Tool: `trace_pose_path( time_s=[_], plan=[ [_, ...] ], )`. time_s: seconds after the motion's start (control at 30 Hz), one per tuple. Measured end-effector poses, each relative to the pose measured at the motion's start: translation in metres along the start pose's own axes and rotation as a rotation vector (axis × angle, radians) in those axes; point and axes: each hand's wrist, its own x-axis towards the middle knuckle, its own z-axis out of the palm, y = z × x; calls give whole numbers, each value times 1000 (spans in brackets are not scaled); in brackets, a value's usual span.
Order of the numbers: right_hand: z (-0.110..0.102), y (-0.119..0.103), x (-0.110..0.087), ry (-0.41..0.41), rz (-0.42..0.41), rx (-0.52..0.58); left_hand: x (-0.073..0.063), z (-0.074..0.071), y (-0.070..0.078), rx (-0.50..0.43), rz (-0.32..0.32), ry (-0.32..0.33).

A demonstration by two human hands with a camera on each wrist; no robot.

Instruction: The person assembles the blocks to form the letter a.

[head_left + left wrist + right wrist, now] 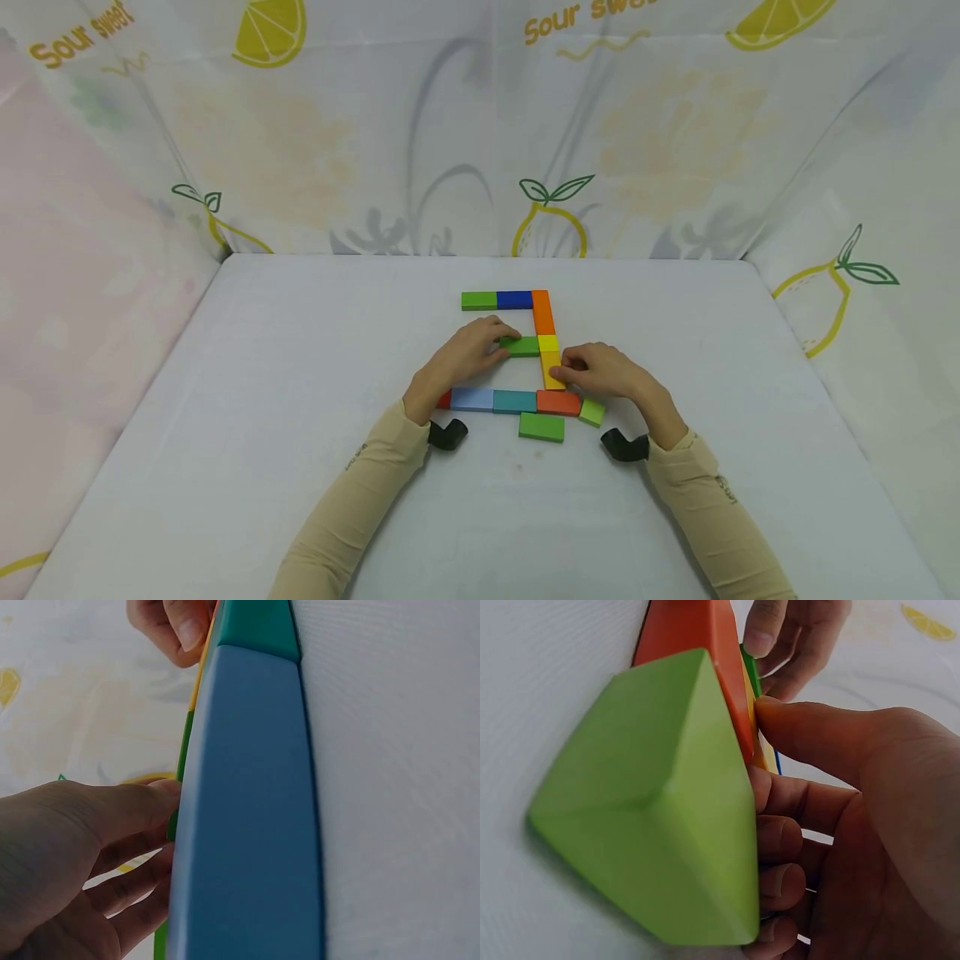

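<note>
Green block (523, 347) between both hands (467, 350)

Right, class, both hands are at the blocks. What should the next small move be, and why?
Probably the right hand should leave the amber block and gently turn the light green block straight: it sits askew at the right end of the bottom row, where the teal block and orange-red block line up.
</note>
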Motion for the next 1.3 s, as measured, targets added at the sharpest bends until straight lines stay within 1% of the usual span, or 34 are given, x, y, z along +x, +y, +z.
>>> trace_pose_path(
  time_s=[0.23, 0.4, 1.07, 1.23, 1.3],
  plan=[
    [-1, 0, -1, 10, 26, 45, 0, 0, -1, -4, 8, 14],
    [-2, 1, -2, 28, 15, 68, 1, 1, -1, 2, 15, 23],
    [-3, -1, -3, 33, -1, 60, 2, 4, -2, 12, 5, 31],
    [-2, 0, -3, 34, 1, 58, 2, 2, -2, 1, -12, 14],
    [-2, 1, -2, 32, 3, 60, 1, -2, -2, -1, -32, 9]
  ],
)
